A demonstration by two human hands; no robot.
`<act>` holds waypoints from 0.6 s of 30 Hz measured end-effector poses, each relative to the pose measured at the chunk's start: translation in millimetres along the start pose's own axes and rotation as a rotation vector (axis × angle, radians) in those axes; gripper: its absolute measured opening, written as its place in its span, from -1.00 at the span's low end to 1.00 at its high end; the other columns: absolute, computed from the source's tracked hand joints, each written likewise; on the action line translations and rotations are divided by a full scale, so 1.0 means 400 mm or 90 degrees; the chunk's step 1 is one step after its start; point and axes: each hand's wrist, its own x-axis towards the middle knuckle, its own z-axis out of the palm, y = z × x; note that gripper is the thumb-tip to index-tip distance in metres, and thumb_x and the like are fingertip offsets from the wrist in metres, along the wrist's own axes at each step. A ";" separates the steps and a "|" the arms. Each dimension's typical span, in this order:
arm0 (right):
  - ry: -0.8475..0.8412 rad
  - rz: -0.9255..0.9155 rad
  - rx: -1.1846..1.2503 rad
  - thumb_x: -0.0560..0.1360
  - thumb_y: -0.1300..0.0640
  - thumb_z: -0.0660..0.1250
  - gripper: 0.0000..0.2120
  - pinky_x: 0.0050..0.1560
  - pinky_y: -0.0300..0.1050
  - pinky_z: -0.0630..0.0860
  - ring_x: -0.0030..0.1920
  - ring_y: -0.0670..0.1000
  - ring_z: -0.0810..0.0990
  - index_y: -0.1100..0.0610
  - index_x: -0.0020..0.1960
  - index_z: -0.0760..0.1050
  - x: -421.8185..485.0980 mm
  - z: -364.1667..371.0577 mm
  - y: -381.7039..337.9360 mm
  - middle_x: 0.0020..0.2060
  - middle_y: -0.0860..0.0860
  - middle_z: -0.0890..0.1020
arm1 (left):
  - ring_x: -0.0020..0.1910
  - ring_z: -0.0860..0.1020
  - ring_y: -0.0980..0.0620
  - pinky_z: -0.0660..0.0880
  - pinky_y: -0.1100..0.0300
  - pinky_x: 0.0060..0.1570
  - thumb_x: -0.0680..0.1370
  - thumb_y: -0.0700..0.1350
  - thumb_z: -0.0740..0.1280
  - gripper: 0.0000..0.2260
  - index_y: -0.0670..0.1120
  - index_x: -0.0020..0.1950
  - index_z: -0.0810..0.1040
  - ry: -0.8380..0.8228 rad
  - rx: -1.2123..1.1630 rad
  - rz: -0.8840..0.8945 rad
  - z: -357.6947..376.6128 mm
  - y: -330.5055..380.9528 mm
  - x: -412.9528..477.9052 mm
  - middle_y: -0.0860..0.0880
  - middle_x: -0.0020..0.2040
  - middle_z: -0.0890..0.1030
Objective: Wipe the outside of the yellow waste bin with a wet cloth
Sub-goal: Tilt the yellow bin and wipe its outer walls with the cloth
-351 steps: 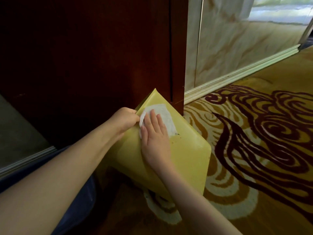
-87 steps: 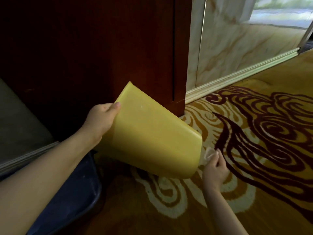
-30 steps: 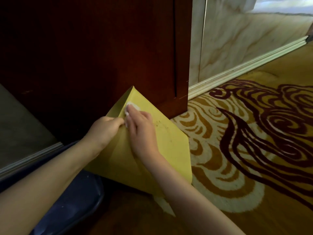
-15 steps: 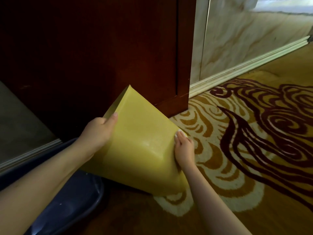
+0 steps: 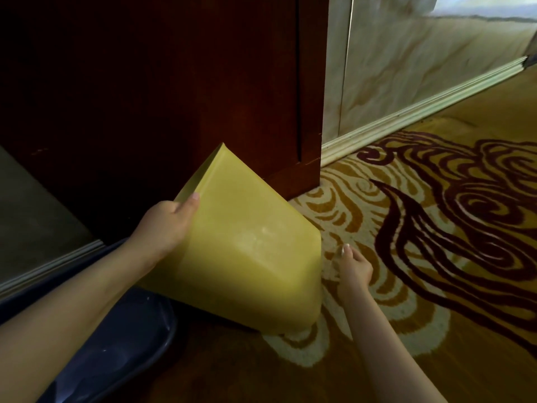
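The yellow waste bin (image 5: 244, 245) lies tilted on the patterned carpet, its base end toward me and its rim near the dark cabinet. My left hand (image 5: 165, 225) grips the bin's left edge, thumb on the upper face. My right hand (image 5: 353, 267) is just right of the bin's base corner, fingers closed around a small crumpled white cloth (image 5: 337, 253), most of which is hidden in the hand. The cloth sits beside the bin's right side; whether it touches the bin I cannot tell. A faint damp sheen shows on the bin's upper face.
A dark wooden cabinet (image 5: 174, 82) stands right behind the bin. A dark blue basin (image 5: 116, 350) rests on the floor under my left forearm. A marble-look wall with a pale skirting board (image 5: 421, 109) runs along the right, above the swirl-patterned carpet (image 5: 436, 228).
My right hand has slid with the cloth off the bin's right edge and down to the base corner. My left hand keeps its grip on the bin's left edge.
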 end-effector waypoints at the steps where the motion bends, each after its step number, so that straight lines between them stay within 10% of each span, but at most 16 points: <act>1: -0.013 -0.001 0.012 0.55 0.05 0.27 -0.66 0.13 -0.04 0.46 0.11 0.04 0.54 0.13 0.29 0.46 -0.006 -0.001 -0.012 0.17 0.04 0.57 | -0.01 0.57 -0.34 0.37 0.14 -0.22 0.58 0.12 0.04 -0.45 -0.34 0.04 0.56 0.000 -0.005 -0.003 -0.002 -0.003 0.001 -0.42 0.02 0.59; 8: -0.155 0.151 0.094 0.44 0.06 0.41 -0.79 0.16 0.04 0.52 -0.01 0.05 0.61 0.17 0.00 0.55 -0.029 -0.018 -0.063 -0.06 0.09 0.63 | -0.02 0.58 -0.29 0.44 0.10 -0.15 0.58 0.14 0.04 -0.46 -0.29 0.04 0.57 -0.010 -0.029 -0.024 -0.008 -0.014 0.005 -0.37 0.02 0.61; 18: -0.034 -0.214 -0.193 0.47 0.08 0.37 -0.90 -0.21 -0.06 0.61 -0.20 -0.01 0.60 0.01 -0.13 0.44 -0.037 -0.012 -0.055 -0.17 -0.01 0.60 | -0.01 0.57 -0.34 0.39 0.07 -0.14 0.58 0.13 0.04 -0.45 -0.32 0.03 0.57 -0.022 -0.027 -0.016 -0.014 -0.015 0.006 -0.43 0.04 0.58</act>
